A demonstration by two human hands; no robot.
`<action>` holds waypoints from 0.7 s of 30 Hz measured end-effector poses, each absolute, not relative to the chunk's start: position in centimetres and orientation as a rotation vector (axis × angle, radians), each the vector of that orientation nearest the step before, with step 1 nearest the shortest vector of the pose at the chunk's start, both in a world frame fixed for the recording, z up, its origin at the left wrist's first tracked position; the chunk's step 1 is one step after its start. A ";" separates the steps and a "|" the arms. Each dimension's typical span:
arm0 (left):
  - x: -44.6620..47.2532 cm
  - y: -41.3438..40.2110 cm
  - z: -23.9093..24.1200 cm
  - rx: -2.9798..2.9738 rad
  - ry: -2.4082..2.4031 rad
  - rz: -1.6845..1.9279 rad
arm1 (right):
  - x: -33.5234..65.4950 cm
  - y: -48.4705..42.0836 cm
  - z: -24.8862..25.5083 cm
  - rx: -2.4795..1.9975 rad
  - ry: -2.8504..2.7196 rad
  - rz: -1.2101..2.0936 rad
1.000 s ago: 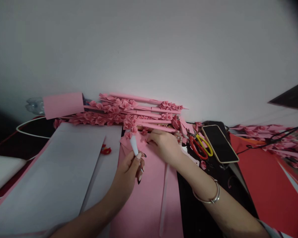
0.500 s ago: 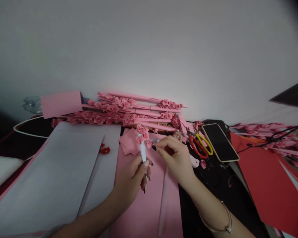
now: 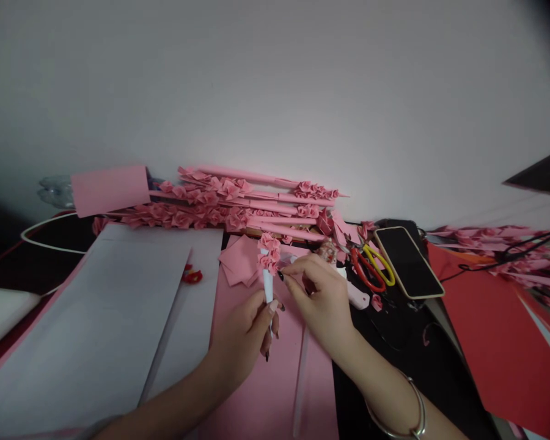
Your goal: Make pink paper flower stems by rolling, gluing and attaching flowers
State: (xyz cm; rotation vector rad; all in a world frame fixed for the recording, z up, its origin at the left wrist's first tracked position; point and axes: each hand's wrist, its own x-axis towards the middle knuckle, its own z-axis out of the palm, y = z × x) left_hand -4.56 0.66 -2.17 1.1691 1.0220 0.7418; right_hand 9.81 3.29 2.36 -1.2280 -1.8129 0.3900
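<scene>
My left hand [image 3: 245,327] is closed around a white rolled-paper stem [image 3: 268,286], held upright over the pink sheet. Small folded pink paper flowers [image 3: 269,252] cluster around the top of this stem. Thumb and forefinger of my right hand [image 3: 323,293] are pinched together at the right side of the lowest flowers. Whether a flower edge or something small sits between those fingertips, I cannot tell. Beneath both hands lies a large pink paper sheet [image 3: 275,391], with a thin pale strip [image 3: 301,379] on it. Pink paper squares [image 3: 241,260] lie just behind the stem.
Finished pink flower stems [image 3: 201,214] are piled along the wall. At right are scissors with red and yellow handles [image 3: 369,269], a pale pink glue gun [image 3: 358,298], a phone [image 3: 410,263] and red sheets [image 3: 499,342]. White sheets [image 3: 96,305] spread at left, beside a red scrap [image 3: 192,277].
The stem with flowers has shifted slightly right and turned a little in my left hand. My right hand's pinched fingertips have moved slightly left, closer to the lowest flowers.
</scene>
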 end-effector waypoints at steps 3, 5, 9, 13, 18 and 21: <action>-4.5 0.7 -2.2 1.166 1.020 0.744 | 9.8 3.2 2.4 -1.225 -1.821 0.386; -4.5 0.7 -2.3 1.158 1.015 0.742 | 9.8 3.2 2.4 -1.220 -1.829 0.390; -4.4 0.7 -2.2 1.148 0.995 0.735 | 9.9 3.4 2.0 -1.200 -1.813 0.385; -4.4 0.7 -2.0 1.146 0.990 0.720 | 9.9 3.6 1.8 -1.190 -1.777 0.388; -4.5 0.6 -1.9 1.154 0.972 0.703 | 9.8 3.5 1.9 -1.194 -1.782 0.370; -4.5 0.5 -1.9 1.151 0.965 0.698 | 9.8 3.5 1.8 -1.197 -1.790 0.356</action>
